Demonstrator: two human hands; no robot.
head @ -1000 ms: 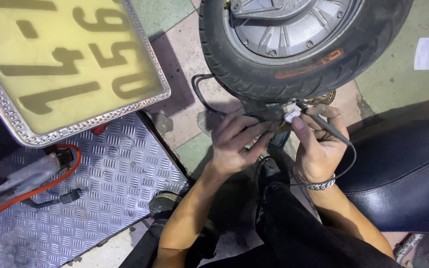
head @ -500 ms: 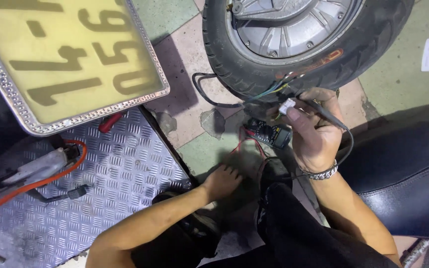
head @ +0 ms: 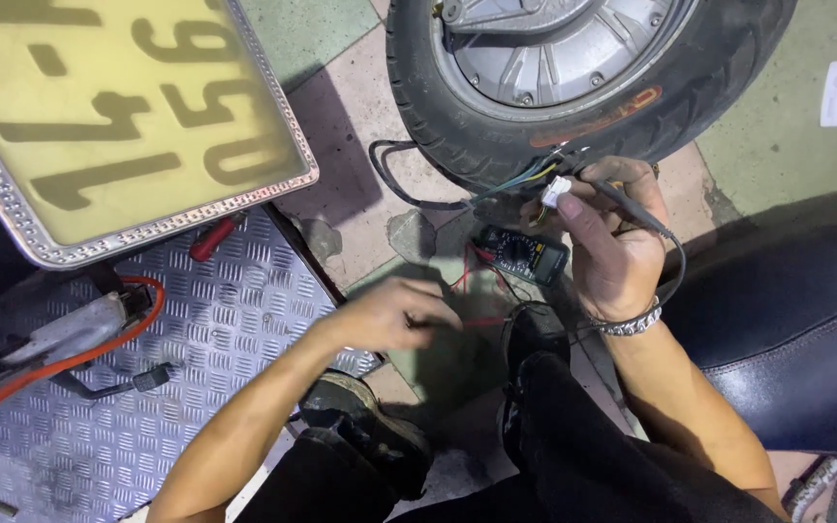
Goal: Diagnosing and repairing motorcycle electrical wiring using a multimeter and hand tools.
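Right hand: your right hand [head: 617, 257] is pinching a small white plastic wire connector [head: 556, 191] between thumb and fingers, and a thin black probe [head: 632, 208] is lying across the same fingers, so this hand is closed on both.
Left hand: your left hand [head: 389, 315] is blurring low over the floor with its fingers curled near the thin red lead [head: 477, 320]; I cannot tell whether it is gripping anything.
Connector position: you are holding it just below the black rubber scooter tyre [head: 457, 126], at the end of the coloured wires [head: 520, 181] coming from the silver hub motor.
Meter: the small dark handheld multimeter [head: 523, 255] is lying flat on the tiled floor beside your black shoe [head: 535, 334].
Slip risk: one hand is managing connector and probe together, so the tip may be sliding off a pin or bridging two.
Strain risk: the wires are looking short, so pulling may be stressing their joints.
Snag risk: your foot or left arm may be catching the leads and dragging the meter.
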